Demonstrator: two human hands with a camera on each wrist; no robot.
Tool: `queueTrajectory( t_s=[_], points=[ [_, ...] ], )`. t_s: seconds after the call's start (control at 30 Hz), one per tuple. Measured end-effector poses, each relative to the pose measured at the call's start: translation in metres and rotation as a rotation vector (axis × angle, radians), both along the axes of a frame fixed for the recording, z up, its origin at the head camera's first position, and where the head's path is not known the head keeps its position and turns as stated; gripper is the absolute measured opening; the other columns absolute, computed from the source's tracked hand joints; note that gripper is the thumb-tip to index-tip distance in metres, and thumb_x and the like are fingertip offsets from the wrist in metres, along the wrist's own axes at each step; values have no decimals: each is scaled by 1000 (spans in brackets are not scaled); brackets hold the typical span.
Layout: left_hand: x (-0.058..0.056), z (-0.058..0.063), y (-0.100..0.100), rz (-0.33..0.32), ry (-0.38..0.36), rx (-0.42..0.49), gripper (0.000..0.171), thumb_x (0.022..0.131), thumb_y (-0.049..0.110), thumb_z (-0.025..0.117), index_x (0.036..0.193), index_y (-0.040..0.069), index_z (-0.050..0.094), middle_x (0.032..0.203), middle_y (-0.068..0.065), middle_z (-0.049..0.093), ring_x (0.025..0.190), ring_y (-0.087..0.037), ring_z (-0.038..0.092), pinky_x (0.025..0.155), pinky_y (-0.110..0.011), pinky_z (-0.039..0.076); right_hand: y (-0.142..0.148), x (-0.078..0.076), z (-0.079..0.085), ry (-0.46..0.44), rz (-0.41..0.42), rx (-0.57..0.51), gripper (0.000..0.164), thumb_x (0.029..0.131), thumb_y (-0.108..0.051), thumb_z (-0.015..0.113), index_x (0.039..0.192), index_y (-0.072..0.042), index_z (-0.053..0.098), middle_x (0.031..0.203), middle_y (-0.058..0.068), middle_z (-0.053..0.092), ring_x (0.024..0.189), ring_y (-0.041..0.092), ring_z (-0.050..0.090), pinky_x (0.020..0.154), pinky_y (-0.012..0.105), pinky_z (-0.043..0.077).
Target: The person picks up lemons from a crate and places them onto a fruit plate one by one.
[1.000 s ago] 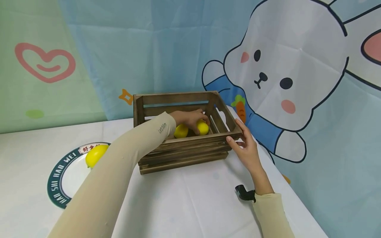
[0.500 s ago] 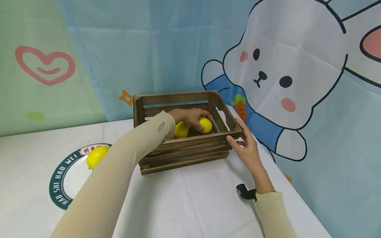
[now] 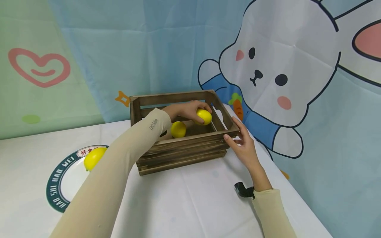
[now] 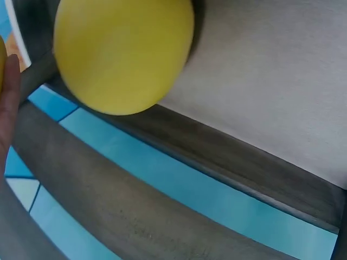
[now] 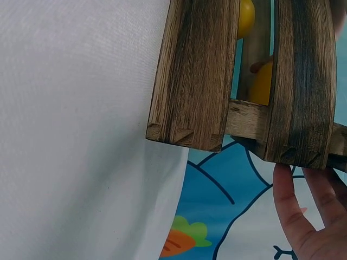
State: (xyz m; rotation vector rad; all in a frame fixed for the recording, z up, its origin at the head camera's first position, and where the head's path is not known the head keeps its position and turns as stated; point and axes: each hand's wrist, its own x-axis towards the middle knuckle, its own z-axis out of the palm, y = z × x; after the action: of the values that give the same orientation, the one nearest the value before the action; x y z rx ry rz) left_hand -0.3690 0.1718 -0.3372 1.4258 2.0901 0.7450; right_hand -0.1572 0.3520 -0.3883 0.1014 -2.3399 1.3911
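A slatted brown wooden crate stands on the white cloth in the head view. Inside it, my left hand grips a yellow lemon, held above the crate floor near the right end. A second lemon lies on that floor, closer to the wrist; in the left wrist view this lemon looms large, and only a finger of the hand shows. With thumb and fingers, my right hand holds the crate's right front corner. Crate slats hide part of both lemons in the right wrist view.
To the left, a white plate with a green lettered rim carries another lemon, partly covered by the left sleeve. A black wrist device sits at the right wrist. Behind the table hangs a printed cloth with a rabbit.
My left hand has closed more fully round the right-hand lemon and raised it off the crate floor, away from the other lemon. The right hand stays on the crate corner.
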Motion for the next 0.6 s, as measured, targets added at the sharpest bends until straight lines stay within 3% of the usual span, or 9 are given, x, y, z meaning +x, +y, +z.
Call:
queueTrajectory(
  t_s=[0.17,0.4,0.6],
  points=[
    [-3,4,-1,40,-6,30,54,83,11,68,134,6,53,132,-12,53,101,-23,50,85,-29,46,-1,3,0,-12,-16,4,70,91,-5,65,152,-15,34,155,8,35,127,29,49,78,17,45],
    [0,13,-10,149,-168,102,52,87,9,67,136,11,50,130,-9,49,103,-23,49,89,-33,46,-20,17,21,-15,-3,4,66,90,1,63,149,1,33,154,21,33,124,41,50,79,20,45],
    [0,25,-7,153,-105,187,53,87,11,68,137,11,49,137,-8,49,113,-23,49,95,-33,44,-19,18,31,-37,-16,21,66,91,-1,63,150,0,32,156,18,31,129,38,46,83,29,45]
  ],
)
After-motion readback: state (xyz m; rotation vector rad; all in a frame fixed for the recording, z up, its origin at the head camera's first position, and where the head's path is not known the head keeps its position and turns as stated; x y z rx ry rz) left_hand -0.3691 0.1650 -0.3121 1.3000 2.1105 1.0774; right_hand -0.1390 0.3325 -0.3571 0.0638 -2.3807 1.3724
